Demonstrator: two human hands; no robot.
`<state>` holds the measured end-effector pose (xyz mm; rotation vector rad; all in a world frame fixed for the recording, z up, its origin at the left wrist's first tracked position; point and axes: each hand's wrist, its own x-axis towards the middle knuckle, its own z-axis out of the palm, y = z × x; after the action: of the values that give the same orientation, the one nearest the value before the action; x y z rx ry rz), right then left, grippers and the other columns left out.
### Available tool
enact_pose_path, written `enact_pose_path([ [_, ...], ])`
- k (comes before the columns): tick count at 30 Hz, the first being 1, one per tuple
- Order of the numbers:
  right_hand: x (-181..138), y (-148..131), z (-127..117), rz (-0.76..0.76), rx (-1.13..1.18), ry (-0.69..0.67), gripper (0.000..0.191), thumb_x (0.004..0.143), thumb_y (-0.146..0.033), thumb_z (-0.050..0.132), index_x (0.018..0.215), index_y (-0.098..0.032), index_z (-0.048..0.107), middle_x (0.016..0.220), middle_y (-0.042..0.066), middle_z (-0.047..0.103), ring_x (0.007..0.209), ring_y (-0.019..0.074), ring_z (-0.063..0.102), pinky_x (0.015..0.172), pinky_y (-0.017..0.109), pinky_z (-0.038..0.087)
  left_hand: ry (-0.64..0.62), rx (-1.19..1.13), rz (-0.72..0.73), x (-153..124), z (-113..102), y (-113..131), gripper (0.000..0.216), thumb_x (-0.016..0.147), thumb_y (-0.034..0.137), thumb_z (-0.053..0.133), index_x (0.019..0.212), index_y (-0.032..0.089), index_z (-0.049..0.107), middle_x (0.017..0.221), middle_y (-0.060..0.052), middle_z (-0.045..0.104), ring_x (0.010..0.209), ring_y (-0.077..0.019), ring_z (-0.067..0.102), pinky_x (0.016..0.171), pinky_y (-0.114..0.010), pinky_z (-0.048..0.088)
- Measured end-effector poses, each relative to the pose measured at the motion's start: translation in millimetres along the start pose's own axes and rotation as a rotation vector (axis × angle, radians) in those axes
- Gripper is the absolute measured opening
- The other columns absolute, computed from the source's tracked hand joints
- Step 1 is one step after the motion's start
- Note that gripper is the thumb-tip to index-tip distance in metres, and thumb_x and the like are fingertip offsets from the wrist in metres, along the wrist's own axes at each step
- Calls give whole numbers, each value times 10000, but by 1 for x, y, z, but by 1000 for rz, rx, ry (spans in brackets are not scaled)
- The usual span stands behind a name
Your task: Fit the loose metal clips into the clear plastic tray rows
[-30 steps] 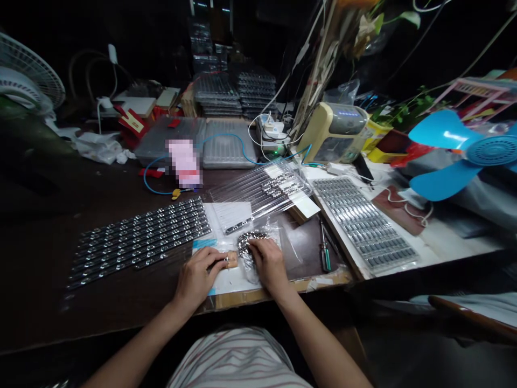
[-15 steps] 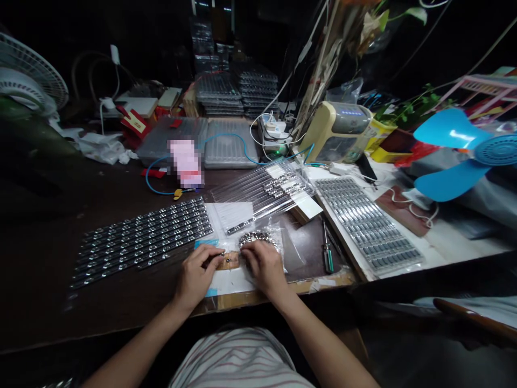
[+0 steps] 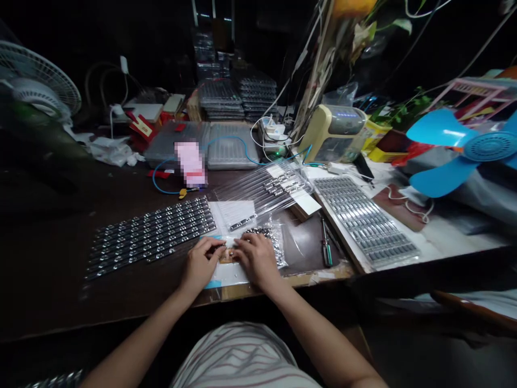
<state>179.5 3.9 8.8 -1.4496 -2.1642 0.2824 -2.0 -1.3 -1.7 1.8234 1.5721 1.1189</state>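
Observation:
My left hand [image 3: 201, 262] is closed at the left end of a small brown block [image 3: 226, 257], thumb and forefinger pinched together. What they hold is too small to make out. My right hand [image 3: 258, 260] bends over the block's right end with its fingertips drawn in. Anything between those fingertips is hidden. Beneath both lies a white sheet [image 3: 232, 276] with blue edges. Just behind my right hand, small shiny metal parts [image 3: 258, 231] are heaped on a clear plastic bag [image 3: 280, 250].
Rows of dark strips with metal pieces [image 3: 153, 231] lie left. A clear ribbed tray [image 3: 250, 194] is behind the hands. To the right are a screwdriver [image 3: 326, 250], a filled tray [image 3: 363, 221] and a blue-bladed fan [image 3: 476, 151]. The table edge [image 3: 242, 291] is close in front.
My right hand has moved left to the block, its fingertips now nearer my left hand. More of the metal parts and bag shows behind it. The whole view has shifted slightly.

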Motion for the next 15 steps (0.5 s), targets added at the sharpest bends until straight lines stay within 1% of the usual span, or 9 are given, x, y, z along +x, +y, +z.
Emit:
enact_pose_path([
  [2, -1, 10, -7, 24, -56, 10, 264, 861, -293, 639, 1123, -272, 654, 1093, 46, 639, 965, 229, 504, 774, 342, 362, -24, 14, -7, 3, 0, 3, 181, 851, 305, 557, 871, 191, 696, 895, -47, 672, 814, -175, 635, 633, -259, 498],
  [3, -1, 14, -9, 24, -79, 9, 277, 852, -282, 650, 1128, -270, 648, 1088, 50, 637, 967, 235, 503, 770, 342, 365, -39, 24, 5, 5, 0, 5, 178, 851, 305, 559, 874, 191, 694, 899, -46, 671, 810, -174, 633, 638, -260, 496],
  [5, -3, 22, -10, 9, -91, 10, 230, 842, -280, 662, 1072, -261, 663, 1026, 53, 640, 946, 232, 508, 758, 333, 373, -68, 46, 56, 7, 3, 10, 165, 851, 299, 569, 890, 197, 692, 905, -41, 670, 816, -171, 629, 680, -270, 494],
  [7, -5, 27, -8, 3, -75, 37, 106, 860, -279, 640, 948, -237, 681, 935, 52, 638, 890, 212, 516, 742, 316, 379, -93, 68, 124, 7, 8, 14, 157, 855, 288, 573, 918, 205, 690, 906, -36, 667, 831, -167, 623, 726, -277, 487],
  [9, -7, 30, -5, 8, -57, 78, 80, 876, -274, 618, 848, -221, 671, 876, 45, 630, 843, 196, 517, 729, 304, 382, -111, 105, 184, 4, 13, 15, 157, 863, 277, 571, 944, 215, 690, 892, -31, 663, 837, -165, 614, 743, -279, 475],
  [11, -8, 31, -1, 8, -32, 112, 77, 874, -267, 621, 827, -220, 661, 873, 39, 629, 838, 191, 520, 733, 300, 386, -121, 153, 230, 1, 17, 16, 154, 867, 271, 572, 954, 224, 691, 880, -30, 659, 846, -167, 606, 750, -280, 464],
  [15, -8, 32, 2, 11, 30, 155, 65, 880, -248, 610, 856, -227, 667, 905, 35, 638, 861, 188, 534, 759, 300, 394, -118, 213, 279, -4, 21, 15, 143, 863, 262, 585, 953, 234, 693, 883, -32, 658, 855, -171, 606, 755, -278, 458],
])
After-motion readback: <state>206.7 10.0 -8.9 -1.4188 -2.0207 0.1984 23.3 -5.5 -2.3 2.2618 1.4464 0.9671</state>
